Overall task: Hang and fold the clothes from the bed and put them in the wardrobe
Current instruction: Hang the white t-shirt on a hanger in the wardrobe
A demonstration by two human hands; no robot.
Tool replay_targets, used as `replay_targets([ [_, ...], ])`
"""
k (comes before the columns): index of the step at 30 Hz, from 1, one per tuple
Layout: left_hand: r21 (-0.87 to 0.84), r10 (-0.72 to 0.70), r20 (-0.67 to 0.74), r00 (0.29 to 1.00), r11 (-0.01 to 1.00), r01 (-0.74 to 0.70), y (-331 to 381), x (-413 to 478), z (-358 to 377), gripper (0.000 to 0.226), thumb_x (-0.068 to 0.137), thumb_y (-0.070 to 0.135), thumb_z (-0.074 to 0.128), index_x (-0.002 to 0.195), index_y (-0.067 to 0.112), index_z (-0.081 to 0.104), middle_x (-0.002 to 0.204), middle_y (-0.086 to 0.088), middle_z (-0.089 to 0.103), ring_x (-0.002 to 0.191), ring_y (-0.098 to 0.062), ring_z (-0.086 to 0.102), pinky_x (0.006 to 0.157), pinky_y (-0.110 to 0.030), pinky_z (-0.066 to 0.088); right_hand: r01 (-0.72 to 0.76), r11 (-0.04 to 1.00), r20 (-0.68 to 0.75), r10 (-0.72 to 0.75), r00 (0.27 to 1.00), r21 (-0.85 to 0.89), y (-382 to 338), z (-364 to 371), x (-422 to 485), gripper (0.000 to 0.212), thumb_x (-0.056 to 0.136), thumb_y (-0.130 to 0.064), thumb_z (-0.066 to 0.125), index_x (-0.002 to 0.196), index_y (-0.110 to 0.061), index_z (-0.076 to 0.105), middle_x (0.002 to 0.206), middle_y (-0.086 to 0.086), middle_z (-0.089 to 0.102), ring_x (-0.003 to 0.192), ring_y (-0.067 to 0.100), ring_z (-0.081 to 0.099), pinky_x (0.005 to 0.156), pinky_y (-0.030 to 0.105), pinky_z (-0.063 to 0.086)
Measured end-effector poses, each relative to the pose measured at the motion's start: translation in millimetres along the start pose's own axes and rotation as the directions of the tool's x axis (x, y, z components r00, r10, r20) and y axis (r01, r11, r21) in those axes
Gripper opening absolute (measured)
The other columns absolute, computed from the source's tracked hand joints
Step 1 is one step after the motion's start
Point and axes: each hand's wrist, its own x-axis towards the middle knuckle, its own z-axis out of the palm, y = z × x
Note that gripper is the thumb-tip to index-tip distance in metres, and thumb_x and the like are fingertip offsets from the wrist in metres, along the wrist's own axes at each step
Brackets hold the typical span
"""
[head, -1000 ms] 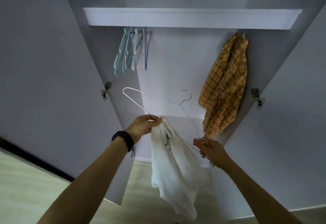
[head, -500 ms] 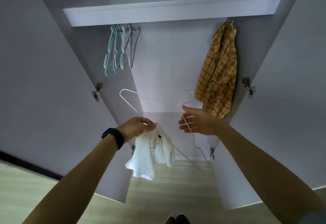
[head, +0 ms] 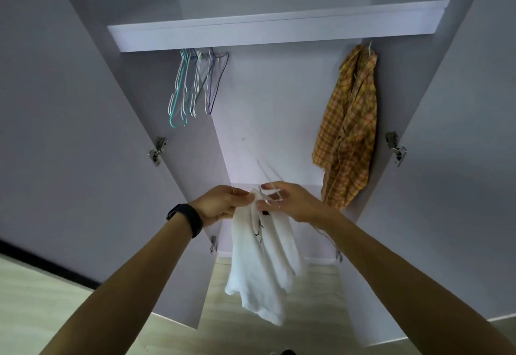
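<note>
Two hands meet before open wardrobe (head: 279,32) | left hand (head: 220,204) grips top of white garment (head: 259,271), which hangs below | right hand (head: 294,203) pinches blurred wire hanger (head: 268,173) at garment top | plaid shirt (head: 349,131) hangs inside right, spare hangers (head: 192,86) left

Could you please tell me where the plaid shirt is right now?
In the head view, the plaid shirt hangs at the right end of the wardrobe, just under the shelf, opposite the empty hangers on the left.
</note>
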Motion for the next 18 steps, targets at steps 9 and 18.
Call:
replay_targets([
  [9, 0.330, 0.087, -0.143, 0.986, 0.943, -0.036, 0.9, -16.5, -34.1, 0.016, 0.094, 0.025, 0.068, 0.089, 0.020, 0.082, 0.099, 0.009, 0.077, 0.098, -0.008, 0.070, 0.093, -0.025, 0.056, 0.152, 0.988, -0.303, -0.140, 0.943, 0.017, 5.0, -30.5, 7.7, 0.025, 0.084, -0.044, 0.067, 0.074, -0.021, 0.067, 0.065, -0.011, 0.054, 0.064, 0.004, 0.052, 0.063, 0.019, 0.040],
  [18, 0.463, 0.256, -0.441, 0.860, 0.886, -0.026, -9.8, -21.2, -36.4, 0.019, 0.100, 0.018, 0.056, 0.096, 0.025, 0.073, 0.089, 0.009, 0.075, 0.089, -0.025, 0.067, 0.083, -0.035, 0.055, 0.138, 0.986, -0.437, -0.084, 0.895, 0.095, 9.7, -59.1, 7.4, 0.035, 0.079, -0.039, 0.067, 0.088, -0.005, 0.065, 0.085, 0.023, 0.062, 0.079, 0.020, 0.058, 0.079, 0.037, 0.043],
])
